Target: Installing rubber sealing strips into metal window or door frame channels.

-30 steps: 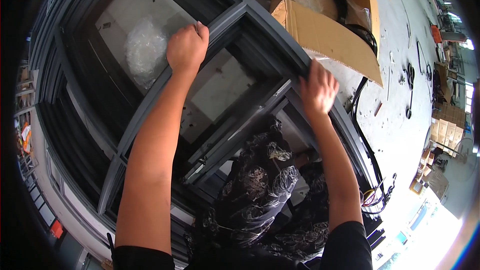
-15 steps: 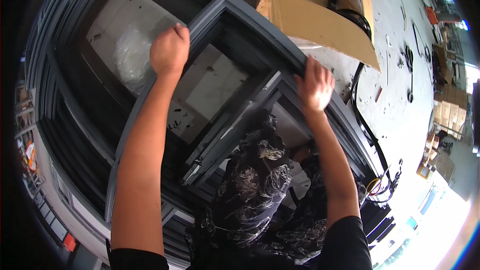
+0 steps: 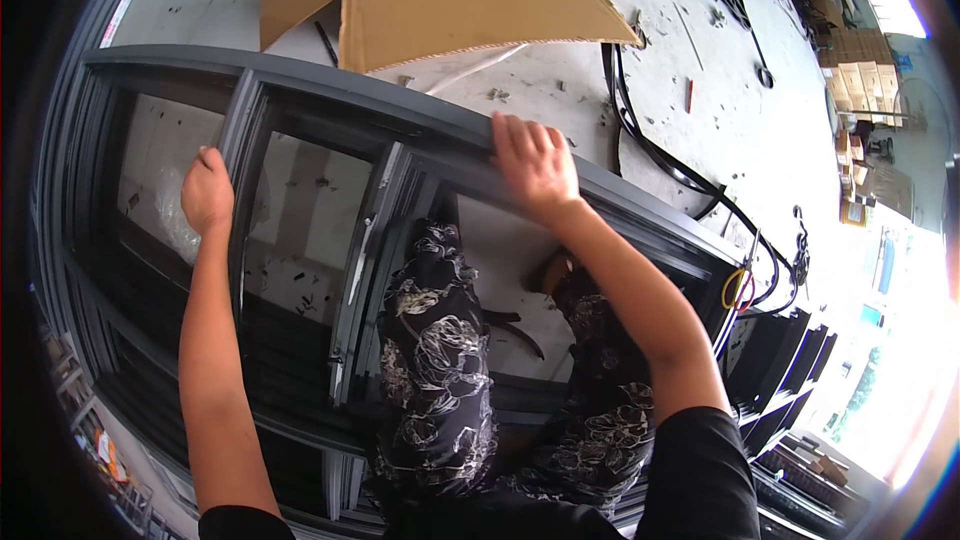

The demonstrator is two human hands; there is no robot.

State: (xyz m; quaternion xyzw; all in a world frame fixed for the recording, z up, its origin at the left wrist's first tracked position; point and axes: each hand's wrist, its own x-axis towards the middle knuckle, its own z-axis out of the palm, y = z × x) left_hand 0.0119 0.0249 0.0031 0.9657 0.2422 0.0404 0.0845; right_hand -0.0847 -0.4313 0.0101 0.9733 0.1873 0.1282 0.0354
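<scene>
A large dark grey window frame (image 3: 330,92) with several openings lies around my legs, and the floor shows through it. At an upright bar in its left part, my left hand (image 3: 208,192) is closed in a fist around the bar's edge; the fingers are partly hidden. My right hand (image 3: 537,162) grips the long far rail, its fingers curled over the top edge. Between my hands stands a second upright bar (image 3: 362,240) with pale scuffed marks. My knees, in dark patterned trousers (image 3: 440,340), are inside the right opening.
Beyond the far rail stands an open cardboard box (image 3: 480,25) with clear wrap and black strips. Black strips (image 3: 650,140) trail over the littered floor to the right. Scissors with yellow and red handles (image 3: 738,288) are at the frame's right end. Stacked boxes (image 3: 865,90) stand farther off.
The frame and the box have swung leftward in view, and the far rail looks more level. My left hand keeps to its bar. My right hand is farther from the second bar.
</scene>
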